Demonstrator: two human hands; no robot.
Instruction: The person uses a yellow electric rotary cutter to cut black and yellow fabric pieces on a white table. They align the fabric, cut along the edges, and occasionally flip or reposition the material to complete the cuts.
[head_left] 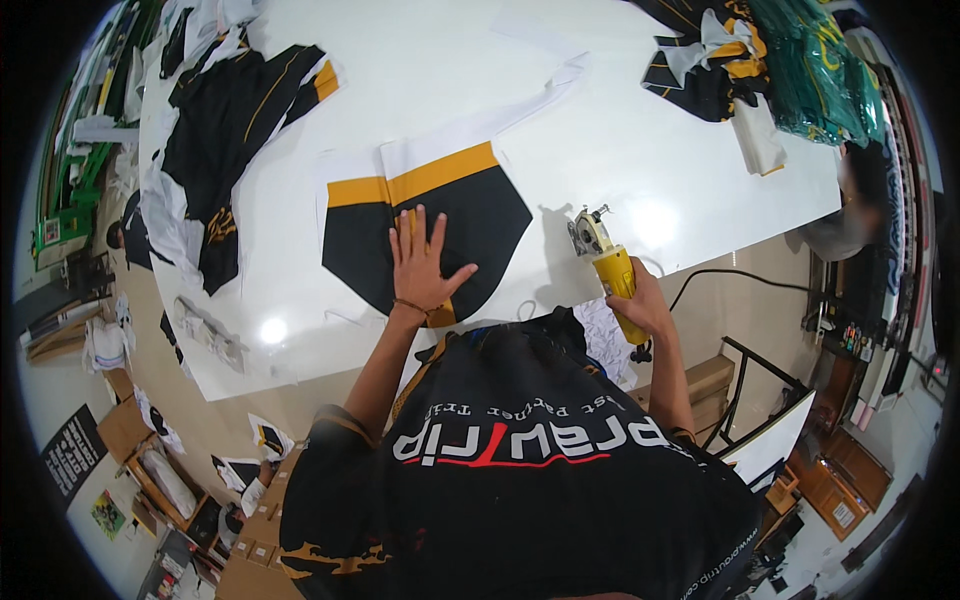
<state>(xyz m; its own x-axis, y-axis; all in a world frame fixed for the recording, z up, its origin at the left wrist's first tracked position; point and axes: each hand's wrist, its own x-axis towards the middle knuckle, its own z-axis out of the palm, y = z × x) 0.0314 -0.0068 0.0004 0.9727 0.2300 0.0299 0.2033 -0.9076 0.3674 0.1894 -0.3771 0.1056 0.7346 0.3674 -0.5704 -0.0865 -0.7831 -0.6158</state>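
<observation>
My left hand [421, 262] lies flat with its fingers spread on a cut fabric piece [478, 230], black with a yellow-orange band along its far edge and white beyond that. The piece rests on the white table [300, 350] in front of me. In my right hand [648, 303] is a yellow electric rotary fabric cutter [617, 275], gripped around its body. Its metal cutting head [590, 232] points away from me near the table's front right, apart from the fabric. A black cord [745, 271] runs off to the right.
Black and white fabric [215, 130] is heaped at the table's left. More fabric pieces [705, 75] and green clear-wrapped bundles [815, 75] lie at the far right. A white scrap strip [540, 105] stretches beyond the piece. Cardboard boxes [258, 530] stand at lower left.
</observation>
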